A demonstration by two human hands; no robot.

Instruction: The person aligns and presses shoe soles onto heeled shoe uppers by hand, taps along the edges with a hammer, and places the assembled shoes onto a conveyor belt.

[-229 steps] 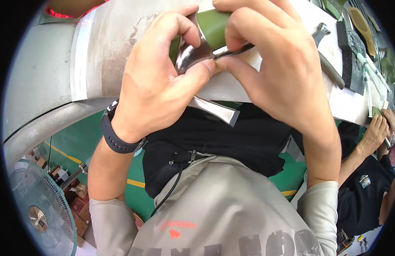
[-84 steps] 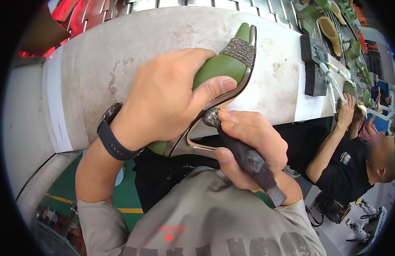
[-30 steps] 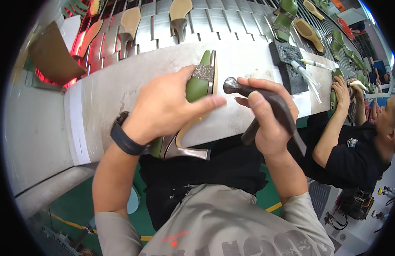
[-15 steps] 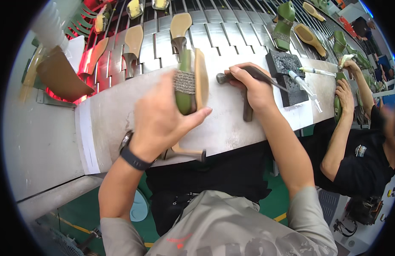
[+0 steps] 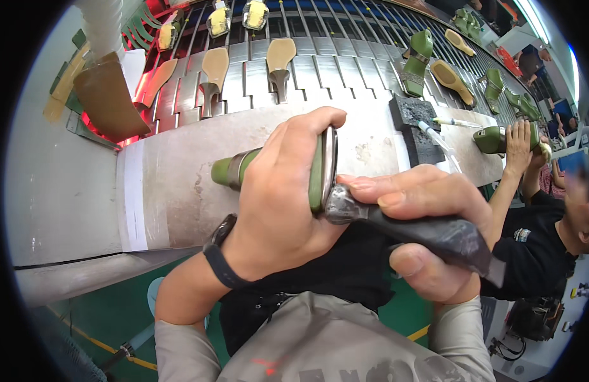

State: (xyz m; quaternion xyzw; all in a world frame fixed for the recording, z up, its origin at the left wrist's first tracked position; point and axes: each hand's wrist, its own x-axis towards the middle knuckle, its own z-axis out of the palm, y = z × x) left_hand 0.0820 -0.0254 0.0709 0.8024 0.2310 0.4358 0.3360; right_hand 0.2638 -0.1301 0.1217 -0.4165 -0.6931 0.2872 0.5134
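My left hand (image 5: 278, 204) grips a green high-heeled shoe (image 5: 234, 169) held sideways over the near edge of the grey workbench (image 5: 173, 191). Its toe end pokes out to the left and its sole edge faces right. My right hand (image 5: 421, 232) holds a dark-handled tool (image 5: 434, 232) whose metal head presses against the shoe's sole edge near my left fingers. A black band sits on my left wrist.
Beyond the bench runs a slatted metal conveyor (image 5: 364, 60) carrying tan soles and green shoes. A black block (image 5: 418, 124) and a white tube lie on the bench at right. A person in black (image 5: 549, 216) works to my right, holding a green shoe (image 5: 498, 139).
I have pulled the shoe and the tool back from over the bench toward my body. The shoe has turned from upright to lying sideways, with the tool head now against its sole edge.
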